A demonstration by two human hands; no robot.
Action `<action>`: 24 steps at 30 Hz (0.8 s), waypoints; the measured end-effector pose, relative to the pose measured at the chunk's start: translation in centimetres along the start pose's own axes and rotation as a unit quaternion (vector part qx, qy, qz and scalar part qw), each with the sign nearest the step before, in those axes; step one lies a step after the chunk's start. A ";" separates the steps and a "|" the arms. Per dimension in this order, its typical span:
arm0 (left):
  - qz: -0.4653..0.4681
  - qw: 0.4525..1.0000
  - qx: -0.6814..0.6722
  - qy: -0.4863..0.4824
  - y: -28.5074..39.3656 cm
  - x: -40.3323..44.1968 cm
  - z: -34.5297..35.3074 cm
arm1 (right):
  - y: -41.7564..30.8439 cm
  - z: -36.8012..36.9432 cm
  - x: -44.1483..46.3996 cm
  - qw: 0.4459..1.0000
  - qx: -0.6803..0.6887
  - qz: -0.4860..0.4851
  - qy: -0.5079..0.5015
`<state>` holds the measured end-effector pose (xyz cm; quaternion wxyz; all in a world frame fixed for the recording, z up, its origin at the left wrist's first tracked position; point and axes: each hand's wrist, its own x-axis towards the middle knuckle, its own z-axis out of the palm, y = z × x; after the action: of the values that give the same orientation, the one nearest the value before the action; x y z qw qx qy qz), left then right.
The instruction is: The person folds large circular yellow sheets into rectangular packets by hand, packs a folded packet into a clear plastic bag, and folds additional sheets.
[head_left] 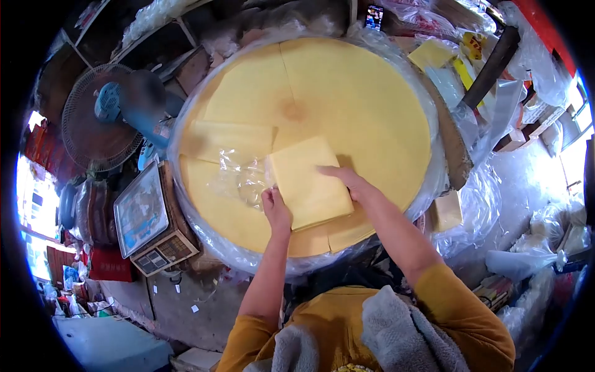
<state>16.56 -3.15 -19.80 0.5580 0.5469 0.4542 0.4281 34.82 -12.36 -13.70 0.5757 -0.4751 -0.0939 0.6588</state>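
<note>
A square stack of yellow paper (312,189) is tilted over the round table, which is covered in yellow sheets (365,93). My right hand (348,181) grips its right side, thumb on top and the other fingers hidden at the edge. By the lower left edge, my left hand (277,209) is closed in a pinch on a clear plastic bag (245,183). The bag lies crumpled and shiny left of the stack and seems to meet its left edge. Another flat yellow sheet or stack (226,141) rests on the table behind the bag.
Clear plastic wrap (437,155) skirts the table's rim. A standing fan (102,118) and a box with a tray-like panel (142,211) stand at the left. A dark post (493,68) leans at the right among plastic bags. A lit phone (374,17) is at the back.
</note>
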 end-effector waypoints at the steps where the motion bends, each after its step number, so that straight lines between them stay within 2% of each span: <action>1: 0.005 1.000 0.019 -0.004 0.4 -0.2 0.1 | 0.6 -0.5 0.1 0.999 0.040 0.014 -0.028; 3: 0.017 0.998 0.054 -0.013 1.1 -0.4 0.4 | 1.5 -1.3 -0.1 0.998 0.057 0.009 -0.021; 4: 0.074 0.992 0.102 -0.023 1.4 -0.3 0.2 | 1.9 -1.8 -0.5 0.998 0.065 0.007 -0.017; 7: 0.210 0.947 0.240 -0.030 3.5 -0.6 -0.9 | 2.1 -3.1 -4.7 0.994 0.066 -0.089 0.015; 9: 0.214 0.934 0.283 -0.047 4.3 -1.1 -1.4 | 1.4 -3.9 -8.8 0.987 0.090 -0.100 0.086; 10: 0.213 0.926 0.305 -0.058 4.2 -1.4 -1.7 | 2.9 -8.0 -8.4 0.985 0.123 -0.111 0.043; 12: 0.172 0.930 0.312 -0.093 1.8 -1.6 -1.3 | 2.3 -7.4 -12.7 0.976 0.179 -0.089 0.083; 14: 0.127 0.939 0.290 -0.132 0.4 -2.1 -0.4 | 3.3 -9.5 -13.9 0.975 0.190 -0.109 0.028; 15: 0.105 0.933 0.315 -0.138 -0.1 -2.4 0.0 | 4.0 -10.0 -14.2 0.976 0.188 -0.108 0.030; 18: 0.070 0.953 0.241 -0.172 -2.1 -2.9 0.7 | 5.0 -10.2 -14.8 0.981 0.164 -0.098 0.038; 21: 0.142 0.935 0.268 -0.182 -2.6 -3.3 1.3 | 5.0 -7.9 -14.0 0.988 0.106 -0.102 0.033; 24: 0.223 0.888 0.352 -0.195 -2.3 -2.7 0.7 | 5.3 -7.6 -11.8 0.995 -0.009 -0.087 0.051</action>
<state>16.60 -6.06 -22.04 0.2961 0.8667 0.3229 0.2386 35.47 -27.30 -15.20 0.6311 -0.5031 -0.1110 0.5798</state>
